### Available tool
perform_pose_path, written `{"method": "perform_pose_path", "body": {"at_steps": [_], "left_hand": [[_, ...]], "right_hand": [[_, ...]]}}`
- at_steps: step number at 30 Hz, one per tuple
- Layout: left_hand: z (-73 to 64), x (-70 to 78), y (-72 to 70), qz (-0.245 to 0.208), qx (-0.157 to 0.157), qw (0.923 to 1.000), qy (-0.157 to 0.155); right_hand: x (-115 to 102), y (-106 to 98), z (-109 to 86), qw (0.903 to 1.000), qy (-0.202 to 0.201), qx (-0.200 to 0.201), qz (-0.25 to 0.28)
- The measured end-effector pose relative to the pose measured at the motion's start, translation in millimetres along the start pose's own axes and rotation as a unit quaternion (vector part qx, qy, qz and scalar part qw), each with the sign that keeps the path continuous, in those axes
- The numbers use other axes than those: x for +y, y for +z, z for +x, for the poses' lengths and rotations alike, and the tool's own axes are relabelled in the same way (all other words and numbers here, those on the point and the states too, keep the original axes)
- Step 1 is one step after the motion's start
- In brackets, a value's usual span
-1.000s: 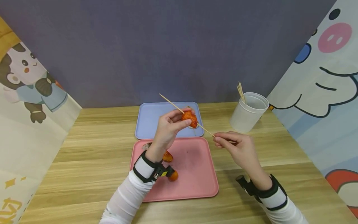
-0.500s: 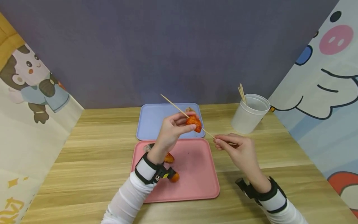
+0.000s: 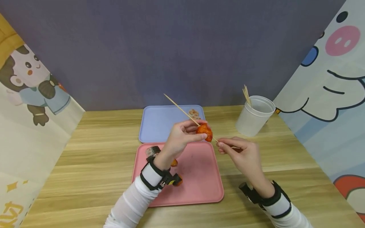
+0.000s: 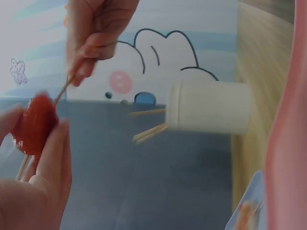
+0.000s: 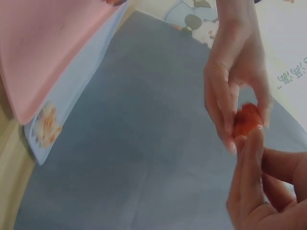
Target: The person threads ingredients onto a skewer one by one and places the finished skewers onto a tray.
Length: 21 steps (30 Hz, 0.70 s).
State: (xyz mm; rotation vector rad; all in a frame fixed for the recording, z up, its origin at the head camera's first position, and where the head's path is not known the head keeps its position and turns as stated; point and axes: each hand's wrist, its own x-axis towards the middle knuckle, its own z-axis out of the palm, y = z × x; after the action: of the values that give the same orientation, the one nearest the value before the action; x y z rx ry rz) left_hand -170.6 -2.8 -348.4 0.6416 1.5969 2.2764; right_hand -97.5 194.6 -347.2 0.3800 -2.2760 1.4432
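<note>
Over the trays my left hand (image 3: pixel 182 136) pinches a glossy orange-red piece of food (image 3: pixel 204 131) between thumb and fingers; its exact kind is unclear. A thin bamboo skewer (image 3: pixel 182 110) runs through this piece, its pointed end up and to the left. To the right, my right hand (image 3: pixel 242 150) pinches the skewer's lower end between thumb and fingertips, close to the food. The left wrist view also has the orange-red piece (image 4: pixel 36 125) between my left thumb and fingers. In the right wrist view, my right fingertips partly cover the piece (image 5: pixel 247 119).
Beneath my left arm is a pink tray (image 3: pixel 199 177) bearing a dark-and-pale piece (image 3: pixel 153 151) and orange pieces partly hidden by the wrist. Behind it, a blue tray (image 3: pixel 156 123) bears pale orange food (image 3: pixel 194 113). A white cup (image 3: pixel 253 117) with several skewers (image 3: pixel 246 95) stands at right.
My left hand has slid the orange-red piece down and right along the skewer, nearer my right hand. The right hand has stayed nearly still. More skewer shows above the left hand.
</note>
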Motion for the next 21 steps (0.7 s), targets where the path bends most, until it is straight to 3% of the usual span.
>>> {"method": "perform_pose_path", "body": {"at_steps": [4,12,21], "left_hand": [[-0.9,-2.9,5.5,0.015,-0.013,0.9998,-0.005],[-0.9,-8.2,8.4,0.017,-0.004,0.9998,-0.003],[-0.5,-9.0,8.3,0.022,-0.018,0.9996,0.000]], "right_hand": [[-0.2,1.8,-0.5,1.0000,0.000,0.001,-0.003],[1.8,1.1,-1.2,1.0000,-0.005,0.005,-0.006],[-2.7,2.6,-1.5,0.9986,0.036,-0.005,0.039]]}}
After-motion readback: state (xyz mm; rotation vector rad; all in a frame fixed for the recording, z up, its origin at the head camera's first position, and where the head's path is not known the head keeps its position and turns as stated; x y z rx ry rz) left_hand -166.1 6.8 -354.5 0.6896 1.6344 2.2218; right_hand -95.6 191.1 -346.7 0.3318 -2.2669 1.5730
